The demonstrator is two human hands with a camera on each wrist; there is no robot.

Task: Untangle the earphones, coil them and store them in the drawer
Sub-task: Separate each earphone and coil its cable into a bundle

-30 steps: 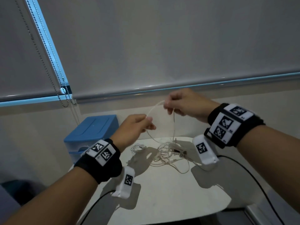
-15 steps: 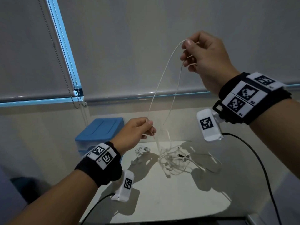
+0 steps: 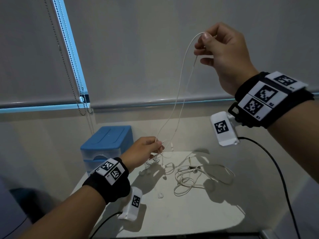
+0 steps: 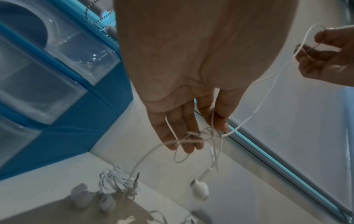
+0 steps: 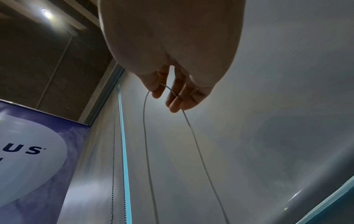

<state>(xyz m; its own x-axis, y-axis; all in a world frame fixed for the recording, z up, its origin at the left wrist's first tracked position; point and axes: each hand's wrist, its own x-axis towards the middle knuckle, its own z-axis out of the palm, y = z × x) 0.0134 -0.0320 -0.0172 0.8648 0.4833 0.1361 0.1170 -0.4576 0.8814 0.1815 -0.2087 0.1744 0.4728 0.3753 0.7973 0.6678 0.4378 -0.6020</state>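
Note:
A white earphone cable (image 3: pixel 179 94) runs in a long doubled loop between my two hands. My right hand (image 3: pixel 205 42) is raised high and pinches the top of the loop (image 5: pixel 168 89). My left hand (image 3: pixel 155 147) is low, just above the table's back edge, and holds the tangled lower part (image 4: pixel 203 134). An earbud (image 4: pixel 199 188) dangles below it. More white earphones (image 3: pixel 189 178) lie in loose loops on the white table (image 3: pixel 189 218), with a small bundle (image 4: pixel 116 180) by the blue drawer unit (image 3: pixel 107 145).
The drawer unit's clear drawers (image 4: pixel 38 91) are shut, and it stands at the table's back left. A bead chain (image 3: pixel 72 78) hangs from the window blind behind. Black cables (image 3: pixel 276 169) trail from the wrist cameras. A small white piece (image 3: pixel 160 195) lies on the table.
My right hand rose high, drawing the cable loop up from the pile. The rest of the earphones on the table spread out into looser loops. My left hand stayed low.

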